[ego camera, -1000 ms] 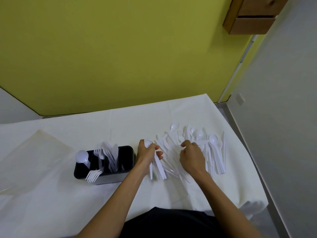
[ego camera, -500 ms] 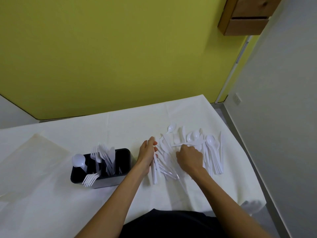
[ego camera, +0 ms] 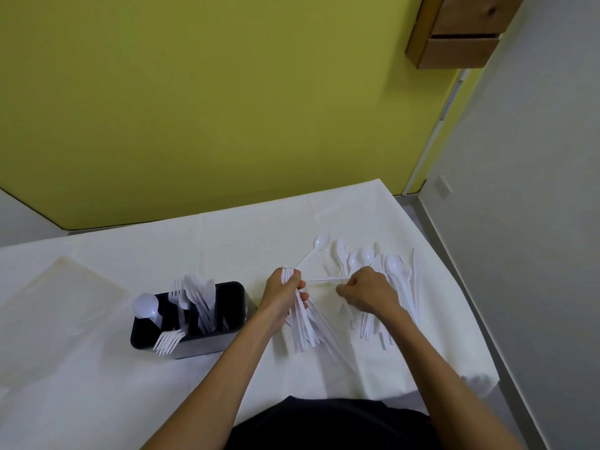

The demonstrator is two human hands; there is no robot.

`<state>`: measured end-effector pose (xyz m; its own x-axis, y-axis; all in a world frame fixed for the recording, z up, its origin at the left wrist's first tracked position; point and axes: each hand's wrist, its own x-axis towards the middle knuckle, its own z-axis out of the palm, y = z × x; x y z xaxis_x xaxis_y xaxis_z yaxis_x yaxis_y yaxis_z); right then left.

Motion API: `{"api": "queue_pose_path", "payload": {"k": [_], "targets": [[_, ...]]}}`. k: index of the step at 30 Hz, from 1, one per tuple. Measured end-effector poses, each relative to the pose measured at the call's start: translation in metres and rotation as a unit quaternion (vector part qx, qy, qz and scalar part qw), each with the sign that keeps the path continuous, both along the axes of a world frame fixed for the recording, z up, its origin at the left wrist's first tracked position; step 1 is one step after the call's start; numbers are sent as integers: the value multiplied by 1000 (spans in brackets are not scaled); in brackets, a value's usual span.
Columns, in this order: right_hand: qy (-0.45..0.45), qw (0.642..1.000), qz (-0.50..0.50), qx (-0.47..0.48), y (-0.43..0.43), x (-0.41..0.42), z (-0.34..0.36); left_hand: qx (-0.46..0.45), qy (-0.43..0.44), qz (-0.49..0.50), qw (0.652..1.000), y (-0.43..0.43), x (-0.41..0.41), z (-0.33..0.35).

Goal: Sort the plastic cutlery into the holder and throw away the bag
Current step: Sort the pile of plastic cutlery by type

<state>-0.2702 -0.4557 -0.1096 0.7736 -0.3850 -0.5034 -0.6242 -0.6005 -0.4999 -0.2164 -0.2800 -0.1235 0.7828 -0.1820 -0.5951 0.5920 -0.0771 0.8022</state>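
A black cutlery holder [ego camera: 233, 295] stands on the white table, left of my hands, with white forks, knives and one spoon in its compartments. My left hand [ego camera: 282, 297] is closed around a bundle of white plastic forks [ego camera: 303, 326] whose handles fan toward me. My right hand [ego camera: 368, 292] pinches a single white piece [ego camera: 326, 279] lying sideways between the hands. A loose pile of white spoons and other cutlery [ego camera: 394, 271] lies under and beyond my right hand. The clear plastic bag [ego camera: 61, 306] lies flat at the far left.
The table [ego camera: 227, 241] is covered in a white cloth; its right edge falls off near the grey wall. A yellow wall stands behind the table. A wooden drawer unit [ego camera: 461, 30] hangs at the upper right. One spoon [ego camera: 319, 243] lies apart, beyond the pile.
My left hand has gathered its bundle of forks tighter and lifted it slightly. My right hand has drawn one piece out of the pile toward the left.
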Motion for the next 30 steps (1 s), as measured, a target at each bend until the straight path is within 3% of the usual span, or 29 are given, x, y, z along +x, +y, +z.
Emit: {"api": "queue_pose_path", "payload": {"k": [5,9,13,15,18,20,25,30], "targets": [[11,995,-21,97,-6,-16,36,16,0,-20,1000,-7,4,-1],[-47,989,-53,129,10,-22,51,13,16,-46,999,-17,3,7],[-86,984,-9,154,24,-22,49,-3,10,-60,998,-23,4,11],[-105,987,-11,119,25,-21,34,3,-17,-47,999,-22,6,10],[-124,988,-24,-88,17,-18,-1,44,-52,-3,998,-14,13,9],[-92,982,20,-165,20,-16,-17,50,-56,30,997,-6,16,7],[-89,963,197,-159,54,-14,-35,17,-44,85,995,1,16,5],[-140,971,143,-134,45,-20,-44,9,-45,95,994,5,14,3]]}}
